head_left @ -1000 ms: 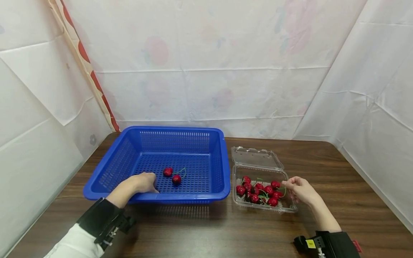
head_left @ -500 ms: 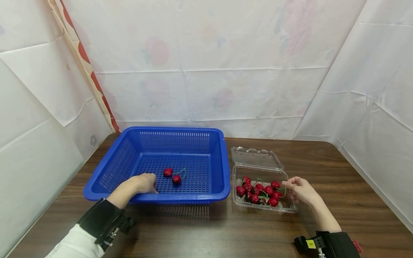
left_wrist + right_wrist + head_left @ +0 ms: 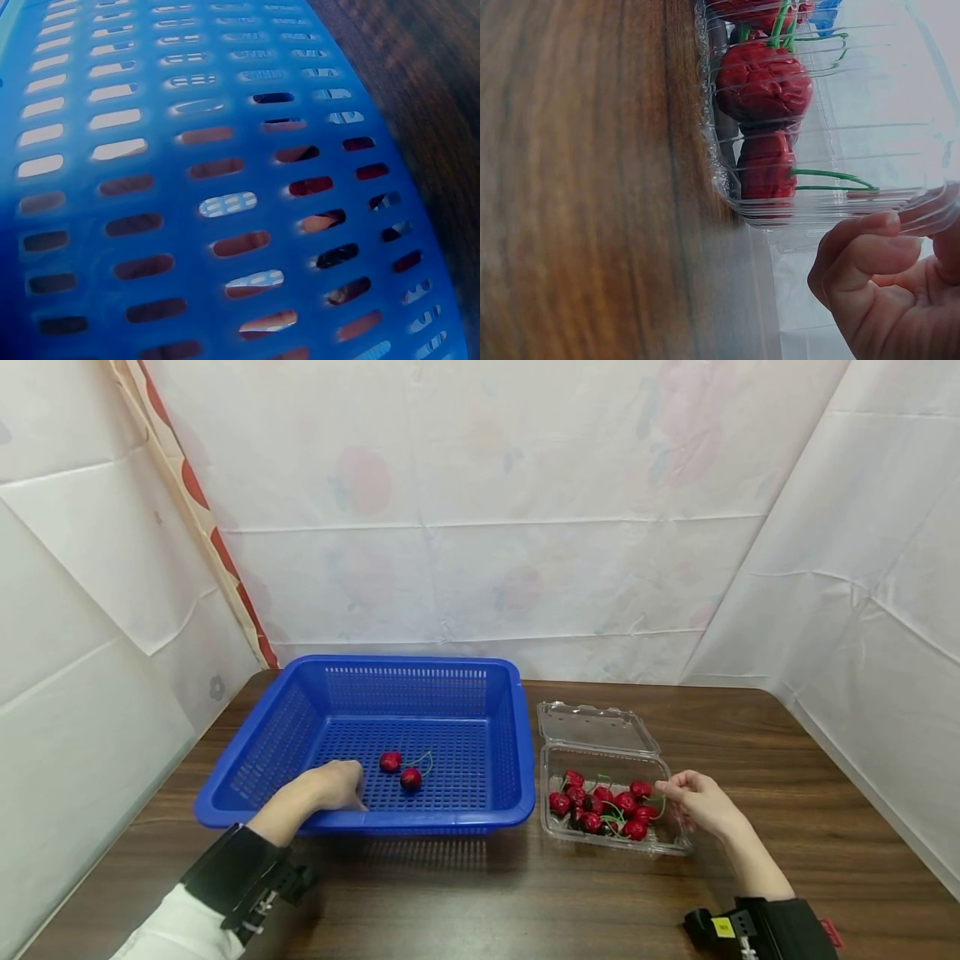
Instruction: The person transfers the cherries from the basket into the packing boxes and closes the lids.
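Two cherries (image 3: 410,778) lie on the bottom of the blue basket (image 3: 420,817), near the left hand (image 3: 336,783). Against the pictures of one second ago, I find almost no change: these cherries, both hands and the clear box (image 3: 600,760) keep their places. For the work this means, in my judgement, a short pause, with most cherries (image 3: 624,802) (I do not count them exactly) lying inside the open box. The left hand reaches over the near rim into the basket; whether its fingers grasp something I cannot tell, because the slotted wall hides them partly. The right hand (image 3: 697,802) pinches the right edge of the box between bent fingers (image 3: 859,262). Basket and box stand side by side on the worktop (image 3: 450,893).
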`<state>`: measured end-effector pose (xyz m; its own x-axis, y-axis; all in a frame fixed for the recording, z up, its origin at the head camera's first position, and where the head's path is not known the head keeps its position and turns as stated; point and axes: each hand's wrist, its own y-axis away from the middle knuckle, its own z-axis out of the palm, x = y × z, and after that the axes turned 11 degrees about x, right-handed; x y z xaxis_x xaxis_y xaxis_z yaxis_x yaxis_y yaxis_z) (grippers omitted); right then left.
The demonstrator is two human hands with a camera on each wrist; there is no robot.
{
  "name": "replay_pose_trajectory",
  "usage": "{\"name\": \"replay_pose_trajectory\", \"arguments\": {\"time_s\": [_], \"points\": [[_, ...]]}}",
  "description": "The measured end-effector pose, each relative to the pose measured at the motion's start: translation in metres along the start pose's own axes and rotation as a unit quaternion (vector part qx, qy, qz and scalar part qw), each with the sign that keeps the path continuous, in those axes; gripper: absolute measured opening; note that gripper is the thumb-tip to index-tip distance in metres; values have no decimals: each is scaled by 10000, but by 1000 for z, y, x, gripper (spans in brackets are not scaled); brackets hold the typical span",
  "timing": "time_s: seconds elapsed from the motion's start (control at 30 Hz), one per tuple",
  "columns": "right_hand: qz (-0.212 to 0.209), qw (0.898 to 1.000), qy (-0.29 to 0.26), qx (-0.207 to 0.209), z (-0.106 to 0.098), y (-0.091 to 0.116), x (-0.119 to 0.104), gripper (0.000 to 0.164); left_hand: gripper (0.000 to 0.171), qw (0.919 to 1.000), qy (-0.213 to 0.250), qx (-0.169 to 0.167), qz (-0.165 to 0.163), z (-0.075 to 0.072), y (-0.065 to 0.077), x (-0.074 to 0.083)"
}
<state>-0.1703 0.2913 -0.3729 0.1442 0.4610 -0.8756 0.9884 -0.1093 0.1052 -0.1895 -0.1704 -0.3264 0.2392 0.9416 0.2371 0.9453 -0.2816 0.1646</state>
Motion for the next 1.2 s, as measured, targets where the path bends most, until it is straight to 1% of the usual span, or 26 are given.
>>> {"name": "replay_pose_trajectory", "arguments": {"time_s": [0.13,0.37,0.5,0.67,0.77,0.9,1.13,1.2], "points": [[10,10000,32,16,0,0,0,24,23,9996,81,201,-197,0,1,1],[37,10000,17,29,1,0,0,24,18,9977,207,514,-390,-3,0,2],[59,10000,1,32,1,1,-1,25,18,9957,328,679,-543,-3,0,3],[95,9999,-13,46,1,1,-1,25,23,9919,467,999,-636,-4,2,6],[106,9999,-16,53,1,1,-1,25,24,9895,481,1210,-626,-5,3,8],[123,9999,-11,62,1,1,-1,24,22,9858,525,1515,-500,-5,4,11],[103,9999,17,74,1,1,-2,25,19,9774,839,1904,-365,-4,6,20],[102,9999,21,83,1,1,-2,25,18,9742,919,2041,-283,-4,7,23]]}}
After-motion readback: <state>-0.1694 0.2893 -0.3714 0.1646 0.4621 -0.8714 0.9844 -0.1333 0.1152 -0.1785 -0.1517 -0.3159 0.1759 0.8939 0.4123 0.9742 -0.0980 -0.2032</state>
